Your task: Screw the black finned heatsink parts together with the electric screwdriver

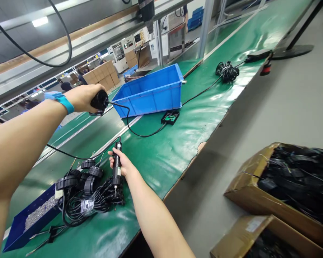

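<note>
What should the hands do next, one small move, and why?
Probably lower the black part in the left hand to the green mat beside the open black box: its cable runs to that box, while the right hand holds the screwdriver apart from both.

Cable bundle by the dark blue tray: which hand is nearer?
Right: the right hand grips a screwdriver beside the cable bundle; the left hand is farther, near the large bin.

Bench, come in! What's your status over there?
Left hand: gripping black part, wired to small open box. Right hand: holding screwdriver, bit down. Possibly in the way: coiled cables near bit.
</note>
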`<action>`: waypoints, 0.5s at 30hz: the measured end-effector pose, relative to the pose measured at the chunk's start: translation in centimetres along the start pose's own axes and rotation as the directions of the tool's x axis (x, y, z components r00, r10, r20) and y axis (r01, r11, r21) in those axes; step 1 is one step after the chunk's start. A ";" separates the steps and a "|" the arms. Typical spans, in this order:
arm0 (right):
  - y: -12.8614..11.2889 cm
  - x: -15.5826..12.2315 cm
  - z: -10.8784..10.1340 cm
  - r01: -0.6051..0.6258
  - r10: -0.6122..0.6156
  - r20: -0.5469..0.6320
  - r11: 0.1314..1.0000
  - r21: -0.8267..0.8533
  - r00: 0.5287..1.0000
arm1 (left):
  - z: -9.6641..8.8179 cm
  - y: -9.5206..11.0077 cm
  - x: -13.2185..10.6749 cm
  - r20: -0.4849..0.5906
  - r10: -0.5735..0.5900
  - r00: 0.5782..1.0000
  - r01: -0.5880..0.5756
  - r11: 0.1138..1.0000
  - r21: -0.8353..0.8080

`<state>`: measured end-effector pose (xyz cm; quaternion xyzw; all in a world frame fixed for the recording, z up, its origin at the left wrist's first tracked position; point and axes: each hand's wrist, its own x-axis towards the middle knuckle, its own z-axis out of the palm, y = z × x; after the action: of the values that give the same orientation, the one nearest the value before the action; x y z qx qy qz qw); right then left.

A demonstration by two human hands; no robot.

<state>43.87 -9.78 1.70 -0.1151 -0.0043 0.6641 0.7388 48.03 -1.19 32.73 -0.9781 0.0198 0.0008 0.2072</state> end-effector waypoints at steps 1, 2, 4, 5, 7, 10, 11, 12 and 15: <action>0.0 0.0 0.0 0.000 0.000 -0.004 1.000 0.001 1.000 | 0.5 0.9 0.5 0.004 0.035 0.999 -0.035 0.999 -0.027; 0.0 0.0 0.0 0.000 0.000 -0.009 1.000 0.001 1.000 | 1.1 1.9 1.0 0.018 0.080 0.997 -0.080 0.996 -0.047; 0.0 0.0 -0.1 0.001 -0.001 -0.021 1.000 -0.001 1.000 | 2.6 4.0 2.2 0.060 0.195 0.979 -0.191 0.980 -0.059; 0.0 0.0 -0.1 0.003 -0.003 -0.027 1.000 -0.003 1.000 | 3.5 5.2 2.7 0.083 0.260 0.962 -0.256 0.965 -0.058; 0.0 -0.1 -0.1 0.008 -0.008 -0.039 1.000 -0.010 0.999 | 5.5 7.4 3.8 0.119 0.376 0.919 -0.371 0.927 -0.063; 0.0 -0.1 -0.2 0.017 -0.018 -0.042 1.000 -0.023 0.999 | 8.5 10.6 5.2 0.146 0.481 0.865 -0.473 0.877 -0.084; 0.0 -0.1 -0.3 0.020 -0.021 -0.039 0.999 -0.025 0.999 | 9.5 11.6 5.6 0.149 0.503 0.851 -0.496 0.864 -0.084; 0.0 0.0 -0.4 0.024 -0.025 -0.035 0.999 -0.027 0.999 | 10.5 12.4 5.9 0.152 0.524 0.838 -0.519 0.851 -0.076; 0.1 0.5 -0.7 0.041 -0.043 -0.035 0.999 -0.034 0.998 | 13.3 14.4 6.6 0.157 0.577 0.802 -0.580 0.814 -0.031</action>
<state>43.89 -9.44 0.92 -0.1390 -0.0047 0.6461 0.7505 54.19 -9.20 14.64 -0.9202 0.3003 0.1418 0.2072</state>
